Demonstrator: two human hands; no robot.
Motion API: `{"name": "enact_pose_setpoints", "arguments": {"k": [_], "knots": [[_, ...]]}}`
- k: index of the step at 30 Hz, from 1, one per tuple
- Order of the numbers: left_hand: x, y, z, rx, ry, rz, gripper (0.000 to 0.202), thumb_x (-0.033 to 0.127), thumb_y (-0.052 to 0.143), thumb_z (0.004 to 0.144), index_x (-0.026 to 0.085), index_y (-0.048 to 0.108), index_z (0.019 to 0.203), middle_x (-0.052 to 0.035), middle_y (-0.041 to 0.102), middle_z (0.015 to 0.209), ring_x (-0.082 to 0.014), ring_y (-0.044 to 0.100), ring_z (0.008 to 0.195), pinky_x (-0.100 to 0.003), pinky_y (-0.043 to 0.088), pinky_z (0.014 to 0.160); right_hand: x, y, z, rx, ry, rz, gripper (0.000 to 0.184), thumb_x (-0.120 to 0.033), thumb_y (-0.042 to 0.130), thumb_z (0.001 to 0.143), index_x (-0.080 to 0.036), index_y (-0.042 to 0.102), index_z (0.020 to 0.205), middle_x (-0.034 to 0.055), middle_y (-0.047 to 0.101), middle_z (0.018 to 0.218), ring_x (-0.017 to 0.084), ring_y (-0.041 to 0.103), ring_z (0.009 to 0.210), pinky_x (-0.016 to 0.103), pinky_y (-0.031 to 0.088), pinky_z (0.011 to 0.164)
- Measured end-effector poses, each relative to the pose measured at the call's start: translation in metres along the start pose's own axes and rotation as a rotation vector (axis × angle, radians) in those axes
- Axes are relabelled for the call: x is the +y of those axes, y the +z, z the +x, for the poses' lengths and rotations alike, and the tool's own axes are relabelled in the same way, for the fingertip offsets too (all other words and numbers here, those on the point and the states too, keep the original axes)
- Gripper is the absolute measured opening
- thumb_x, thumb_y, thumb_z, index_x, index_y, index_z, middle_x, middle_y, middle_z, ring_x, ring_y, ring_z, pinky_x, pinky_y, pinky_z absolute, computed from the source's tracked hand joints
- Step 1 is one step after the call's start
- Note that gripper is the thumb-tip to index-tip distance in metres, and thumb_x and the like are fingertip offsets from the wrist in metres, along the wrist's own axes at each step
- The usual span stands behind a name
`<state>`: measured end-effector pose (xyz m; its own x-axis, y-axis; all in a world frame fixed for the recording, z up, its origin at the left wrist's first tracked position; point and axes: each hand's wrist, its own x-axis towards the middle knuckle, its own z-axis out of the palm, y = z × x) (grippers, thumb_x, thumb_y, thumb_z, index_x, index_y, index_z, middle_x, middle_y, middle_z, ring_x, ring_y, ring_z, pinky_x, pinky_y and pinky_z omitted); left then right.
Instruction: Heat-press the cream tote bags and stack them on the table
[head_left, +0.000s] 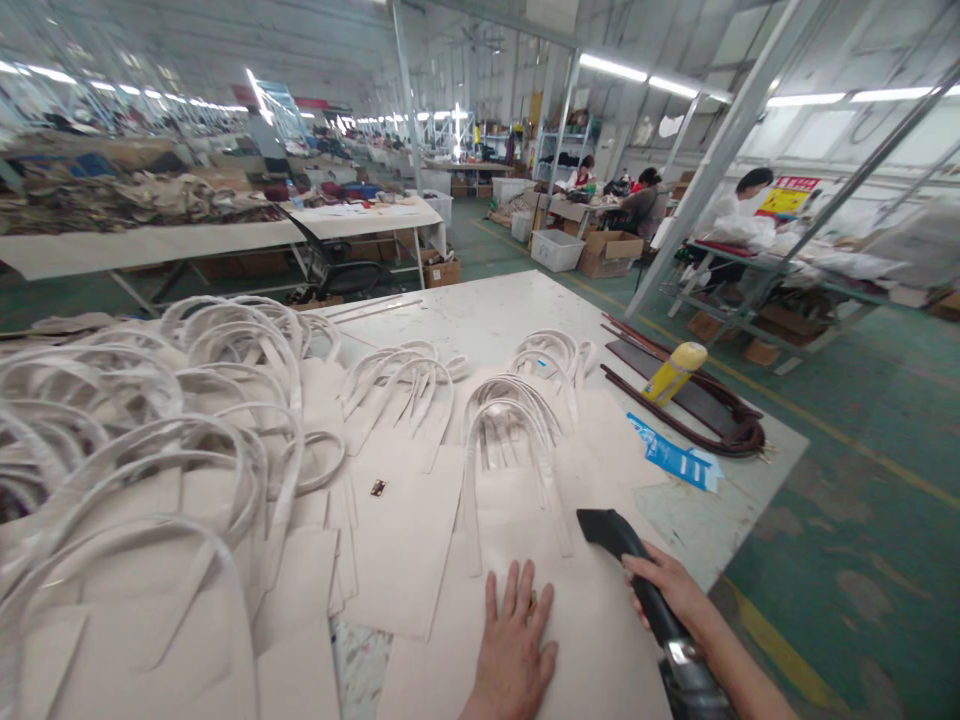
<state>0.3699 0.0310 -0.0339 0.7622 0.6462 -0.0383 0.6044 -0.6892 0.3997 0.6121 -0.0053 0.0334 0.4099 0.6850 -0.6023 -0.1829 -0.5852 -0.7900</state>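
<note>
My left hand (516, 645) lies flat with fingers stretched on a cream tote bag (525, 520) on the white table (480, 315). My right hand (670, 592) is wrapped round the handle of a black steamer tool (626, 555), whose head rests on the same bag just right of its looped handles. Stacks of similar cream bags (187, 460) with white handles cover the table to the left and beyond.
A yellow spray can (673, 372), dark brown straps (697, 410) and a blue packet (675, 458) lie near the table's right edge. A small metal fitting (378, 488) sits on one bag. People (739, 215) work at tables at the back right.
</note>
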Motion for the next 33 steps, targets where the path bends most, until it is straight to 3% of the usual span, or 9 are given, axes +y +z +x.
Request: {"name": "enact_pose_setpoints", "arguments": {"k": [4, 7, 10, 13, 17, 27, 30, 33], "knots": [[0.002, -0.001, 0.002, -0.009, -0.005, 0.030, 0.067, 0.032, 0.048, 0.076, 0.034, 0.013, 0.134, -0.0015, 0.002, 0.143, -0.0274, 0.002, 0.130, -0.057, 0.004, 0.102, -0.020, 0.001, 0.026, 0.006, -0.093, 0.002, 0.047, -0.038, 0.061, 0.065, -0.020, 0.047, 0.106, -0.0051, 0.053, 0.052, 0.015, 0.054, 0.038, 0.026, 0.045, 0.032], [0.002, 0.001, 0.004, -0.007, -0.019, 0.053, 0.068, 0.033, 0.048, 0.075, 0.035, 0.014, 0.134, -0.0004, 0.003, 0.143, -0.0273, 0.003, 0.130, -0.056, 0.004, 0.102, -0.028, -0.010, 0.024, 0.056, -0.152, 0.012, 0.055, -0.039, 0.061, 0.065, -0.022, 0.043, 0.113, -0.0064, 0.053, 0.054, 0.014, 0.054, 0.038, 0.026, 0.046, 0.034], [0.002, 0.003, 0.006, 0.002, -0.024, 0.072, 0.067, 0.033, 0.048, 0.075, 0.035, 0.016, 0.133, 0.0003, 0.005, 0.143, -0.0270, 0.004, 0.130, -0.055, 0.004, 0.102, -0.018, -0.021, 0.005, 0.057, -0.149, 0.010, 0.060, -0.040, 0.060, 0.066, -0.024, 0.038, 0.119, -0.0066, 0.053, 0.056, 0.013, 0.053, 0.037, 0.026, 0.045, 0.032], [0.001, 0.004, 0.006, 0.022, -0.024, 0.093, 0.067, 0.031, 0.048, 0.074, 0.035, 0.017, 0.133, -0.0004, 0.005, 0.143, -0.0279, 0.006, 0.130, -0.055, 0.003, 0.102, 0.000, -0.021, -0.012, -0.025, -0.087, -0.038, 0.058, -0.041, 0.059, 0.067, -0.023, 0.039, 0.119, -0.0055, 0.054, 0.056, 0.013, 0.053, 0.035, 0.025, 0.043, 0.029], [0.001, 0.005, 0.005, 0.027, 0.002, 0.117, 0.068, 0.032, 0.049, 0.074, 0.035, 0.016, 0.133, -0.0006, 0.006, 0.143, -0.0284, 0.007, 0.130, -0.055, 0.001, 0.102, 0.005, -0.010, -0.004, -0.052, -0.048, -0.057, 0.058, -0.042, 0.056, 0.068, -0.022, 0.039, 0.120, -0.0058, 0.052, 0.055, 0.013, 0.052, 0.034, 0.024, 0.042, 0.028], [0.001, 0.009, 0.007, -0.008, 0.010, 0.115, 0.068, 0.034, 0.048, 0.075, 0.036, 0.014, 0.133, -0.0013, 0.005, 0.143, -0.0287, 0.007, 0.130, -0.056, 0.000, 0.101, -0.066, 0.002, 0.070, -0.047, -0.122, -0.040, 0.043, -0.038, 0.060, 0.066, -0.017, 0.052, 0.102, -0.0051, 0.053, 0.049, 0.013, 0.052, 0.037, 0.023, 0.043, 0.033], [0.002, 0.009, 0.005, 0.005, 0.009, 0.114, 0.067, 0.034, 0.049, 0.075, 0.035, 0.015, 0.133, -0.0012, 0.005, 0.143, -0.0288, 0.008, 0.130, -0.055, 0.001, 0.102, -0.078, -0.002, 0.071, -0.011, -0.163, -0.034, 0.041, -0.038, 0.060, 0.066, -0.018, 0.050, 0.101, -0.0046, 0.054, 0.052, 0.012, 0.053, 0.040, 0.022, 0.044, 0.034], [0.000, 0.009, 0.003, -0.001, 0.012, 0.091, 0.068, 0.035, 0.049, 0.075, 0.035, 0.014, 0.134, -0.0020, 0.004, 0.143, -0.0288, 0.006, 0.130, -0.056, 0.001, 0.102, -0.074, -0.008, 0.055, -0.017, -0.163, -0.034, 0.039, -0.039, 0.058, 0.068, -0.020, 0.049, 0.101, -0.0041, 0.055, 0.056, 0.012, 0.054, 0.040, 0.023, 0.045, 0.035]]}}
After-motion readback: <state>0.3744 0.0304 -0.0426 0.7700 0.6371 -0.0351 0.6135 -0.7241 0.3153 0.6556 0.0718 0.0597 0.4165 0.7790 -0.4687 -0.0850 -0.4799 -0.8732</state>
